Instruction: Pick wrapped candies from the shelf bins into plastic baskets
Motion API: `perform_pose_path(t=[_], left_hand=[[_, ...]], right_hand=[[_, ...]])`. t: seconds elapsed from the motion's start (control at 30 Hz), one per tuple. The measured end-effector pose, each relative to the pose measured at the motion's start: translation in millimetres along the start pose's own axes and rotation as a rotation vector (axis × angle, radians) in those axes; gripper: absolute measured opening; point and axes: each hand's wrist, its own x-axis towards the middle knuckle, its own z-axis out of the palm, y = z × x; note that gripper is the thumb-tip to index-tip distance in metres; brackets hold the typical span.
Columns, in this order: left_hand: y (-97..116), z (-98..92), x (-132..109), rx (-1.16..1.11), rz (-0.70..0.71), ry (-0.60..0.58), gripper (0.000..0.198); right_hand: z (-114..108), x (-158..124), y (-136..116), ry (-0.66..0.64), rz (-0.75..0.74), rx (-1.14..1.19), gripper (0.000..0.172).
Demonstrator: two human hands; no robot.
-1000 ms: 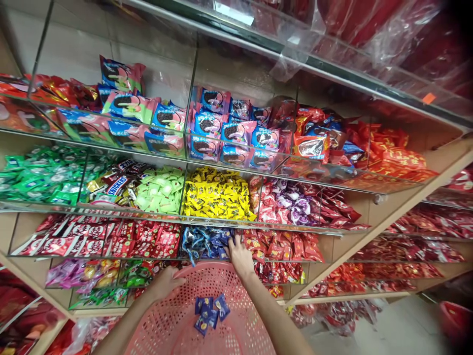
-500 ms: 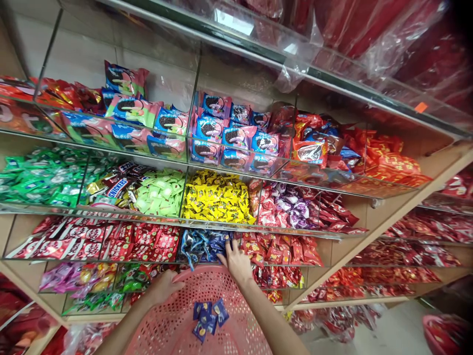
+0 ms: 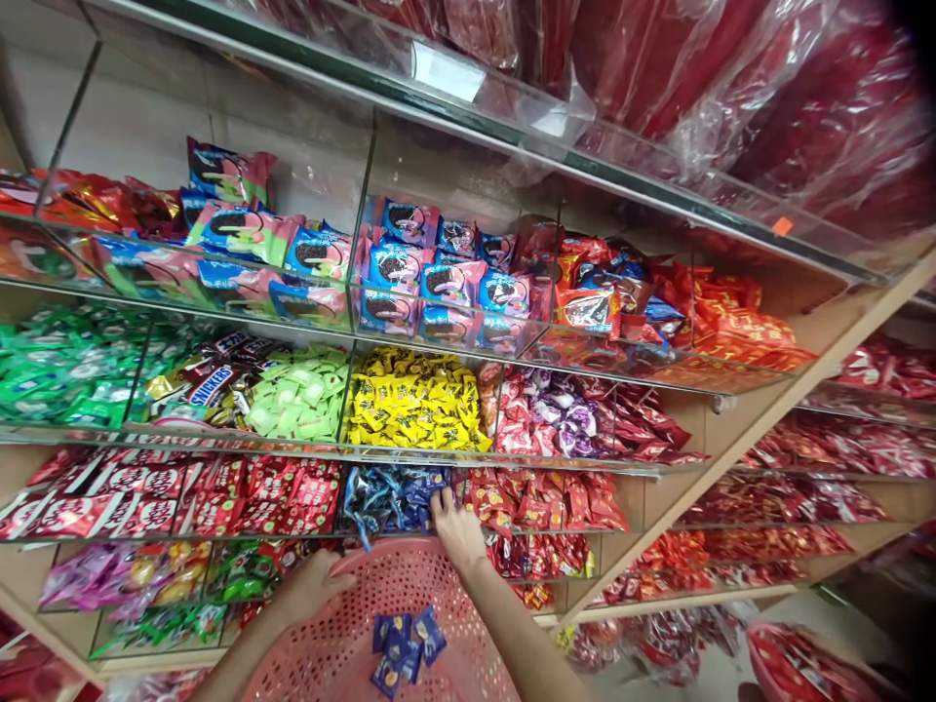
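Your left hand [image 3: 313, 588] grips the pink basket [image 3: 343, 634] by its far left rim, blue packets [image 3: 395, 650] inside; just beyond, your right hand [image 3: 458, 531] bends its fingers against blue sweets [image 3: 415, 499]. Those look light and slick, best pinched by an edge; the basket likely flexes, firmest at the rim. Whether that hand holds anything, you cannot tell; the basket's near end is cut off.

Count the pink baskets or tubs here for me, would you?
2 in view: the perforated basket at bottom centre, with small blue packets in it, and a tub at lower right, holding red packets. More may be hidden.
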Motion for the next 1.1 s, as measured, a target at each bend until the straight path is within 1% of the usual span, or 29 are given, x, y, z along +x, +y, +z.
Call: perform_pose_path(t=[0.1, 0.17, 0.37, 0.5, 0.6, 0.73, 0.83, 0.97, 1.1], left_hand=[[1, 1.0, 0, 0.003, -0.002, 0.016, 0.042], [1, 1.3, 1, 0.013, -0.004, 0.02, 0.04], [12, -2.5, 0, 0.006, -0.008, -0.052, 0.037], [15, -3.5, 0, 0.005, 0.004, -0.055, 0.035], [14, -3.4, 1, 0.019, 0.016, -0.051, 0.034], [17, -4.1, 1, 0.017, 0.017, -0.062, 0.033], [20, -4.5, 0, 0.014, -0.01, -0.07, 0.036], [22, -4.2, -1, 0.03, -0.043, -0.06, 0.037], [24, -5.2, -1, 0.027, -0.048, -0.065, 0.033]], right_hand=[[-1, 3, -4, 0.008, 0.019, 0.026, 0.034], [-2, 4, -6, 0.004, 0.062, 0.044, 0.033], [-4, 1, -11, -0.024, 0.228, 0.181, 0.036], [-5, -5, -15, -0.017, 0.307, 0.309, 0.033], [-2, -9, -21, 0.051, 0.403, 0.512, 0.029], [7, -15, -34, 0.268, 0.541, 0.751, 0.034], [16, -19, -41, 0.358, 0.592, 0.845, 0.038], [23, -21, -39, 0.36, 0.58, 0.856, 0.042], [22, -18, -32, 0.325, 0.571, 0.834, 0.042]])
